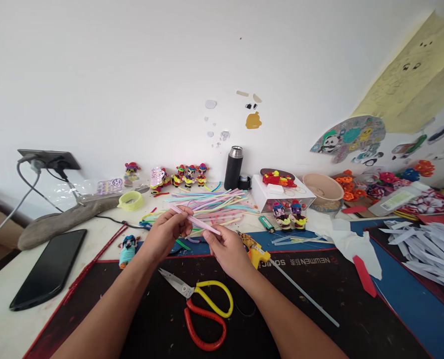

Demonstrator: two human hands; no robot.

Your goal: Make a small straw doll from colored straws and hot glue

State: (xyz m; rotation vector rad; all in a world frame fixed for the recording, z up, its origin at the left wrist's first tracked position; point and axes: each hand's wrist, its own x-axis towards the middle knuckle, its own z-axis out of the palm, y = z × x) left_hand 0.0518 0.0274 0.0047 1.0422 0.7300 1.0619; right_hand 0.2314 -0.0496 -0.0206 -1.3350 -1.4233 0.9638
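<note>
Between my two hands stretches a pale pink pipe cleaner (198, 223), or a thin bundle of them, slanting down to the right. My left hand (171, 229) is closed around its upper part, fingers curled. Thumb and fingers of my right hand (227, 249) pinch its lower end. Behind the hands lies a loose pile of pastel pipe cleaners (222, 202). Scissors (205, 304) with one yellow and one red handle lie spread on the dark mat just below. Partly hidden by my right hand is a yellow glue gun (258, 255), near a long translucent glue stick (307, 294).
Left: a phone (50, 269), red stems (94, 262), a small turquoise figure (127, 251), yellow tape (130, 200). At the back stand several figures (190, 175), a black thermos (234, 168) and a white box (281, 194). White strips (427, 254) heap at right.
</note>
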